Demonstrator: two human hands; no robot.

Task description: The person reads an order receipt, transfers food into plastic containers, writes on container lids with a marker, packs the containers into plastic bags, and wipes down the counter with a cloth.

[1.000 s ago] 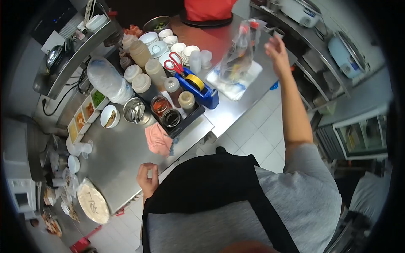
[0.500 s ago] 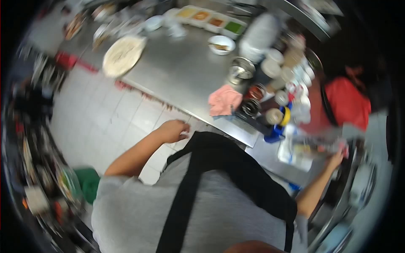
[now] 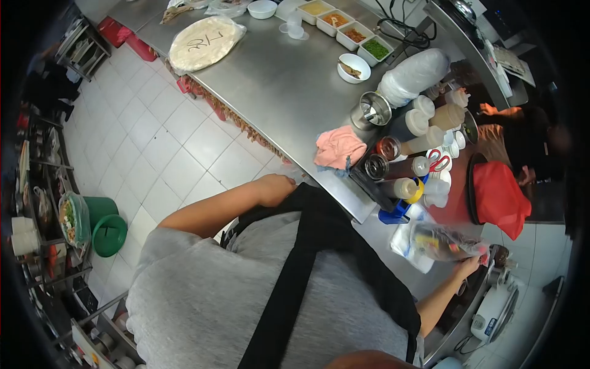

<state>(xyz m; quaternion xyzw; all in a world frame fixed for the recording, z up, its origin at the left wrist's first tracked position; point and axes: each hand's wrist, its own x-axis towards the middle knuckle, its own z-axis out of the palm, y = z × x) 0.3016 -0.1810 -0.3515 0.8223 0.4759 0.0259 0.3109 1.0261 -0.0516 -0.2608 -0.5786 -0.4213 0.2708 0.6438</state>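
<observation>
My right hand (image 3: 469,266) is closed on the pink-red gathered end of a clear plastic bag (image 3: 445,242) with dark and coloured contents. The bag hangs slantwise above a white plastic packet (image 3: 413,243) on the steel surface, beside a blue tape dispenser (image 3: 394,213). Close to my apron and the counter's front edge is my left hand (image 3: 276,189), its fingers curled. A bit of translucent material shows beside its fingertips, too unclear to name. A pink cloth (image 3: 340,147) lies on the counter beyond it.
The steel counter (image 3: 270,80) holds a wrapped round of dough-like discs (image 3: 206,44), garnish tubs (image 3: 353,35), a white bowl (image 3: 353,67), a metal pot (image 3: 371,111) and several sauce bottles (image 3: 445,117). Another person (image 3: 522,138) stands at right. A green bin (image 3: 109,235) stands left.
My head view has shifted and sharpened. My right hand has come nearer my body with the bag. My left hand has moved closer to my apron.
</observation>
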